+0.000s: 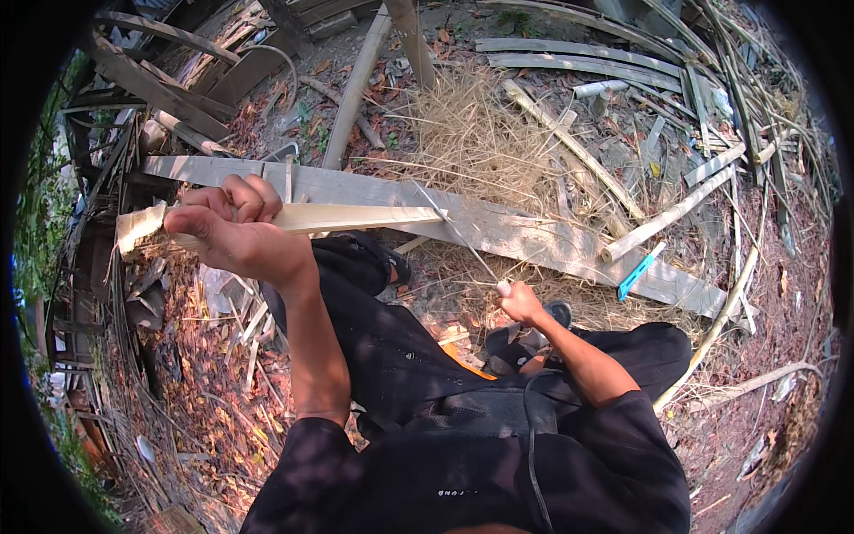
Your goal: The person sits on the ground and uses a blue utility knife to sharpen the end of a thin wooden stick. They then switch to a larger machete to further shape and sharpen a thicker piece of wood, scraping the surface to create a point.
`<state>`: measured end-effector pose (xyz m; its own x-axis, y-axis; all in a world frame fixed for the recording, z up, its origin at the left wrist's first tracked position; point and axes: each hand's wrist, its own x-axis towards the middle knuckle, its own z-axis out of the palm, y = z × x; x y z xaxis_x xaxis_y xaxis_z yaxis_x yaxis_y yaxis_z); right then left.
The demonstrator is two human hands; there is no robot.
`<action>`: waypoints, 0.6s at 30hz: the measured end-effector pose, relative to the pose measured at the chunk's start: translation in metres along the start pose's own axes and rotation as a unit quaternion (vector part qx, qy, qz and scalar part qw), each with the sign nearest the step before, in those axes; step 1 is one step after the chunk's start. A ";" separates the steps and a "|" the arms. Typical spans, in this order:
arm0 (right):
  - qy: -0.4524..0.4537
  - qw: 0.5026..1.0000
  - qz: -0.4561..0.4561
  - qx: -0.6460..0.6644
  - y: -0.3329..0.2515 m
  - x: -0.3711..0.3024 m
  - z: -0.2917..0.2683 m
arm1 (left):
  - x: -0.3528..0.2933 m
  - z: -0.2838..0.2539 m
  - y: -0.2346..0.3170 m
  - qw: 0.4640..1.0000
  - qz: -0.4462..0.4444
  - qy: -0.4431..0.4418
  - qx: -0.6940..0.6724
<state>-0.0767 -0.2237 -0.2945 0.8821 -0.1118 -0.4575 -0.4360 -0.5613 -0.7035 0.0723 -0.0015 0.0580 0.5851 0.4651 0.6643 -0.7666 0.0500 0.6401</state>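
My left hand (238, 233) is closed around the thick end of a long, pale piece of split wood (360, 216), which narrows to the right. In my right hand (519, 303) is the handle of a knife with a long, thin blade (469, 238). That blade slants up and left, crossing the wood's narrow end and seeming to touch it. Beneath the wood runs a long grey plank (569, 253), lying crosswise in front of my legs. A blue utility knife (641, 271) rests on the plank's right part.
Dry straw-like shavings (476, 133) pile up beyond the plank. Cut poles (672, 214) lie at the right, and long slats (583, 62) at the back. Stacked timber (160, 76) stands at the far left. Leaves and wood scraps litter the ground around my legs.
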 end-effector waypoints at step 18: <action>0.157 0.906 -0.253 0.302 -0.111 -0.024 -0.061 | 0.008 -0.012 0.002 0.999 0.015 0.018 -0.038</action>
<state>-0.0387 -0.2087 -0.1719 0.9620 -0.2463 0.1176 0.1044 -0.0659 -0.9924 0.0723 0.0128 0.0599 0.5525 0.4984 0.6681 -0.8024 0.1011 0.5881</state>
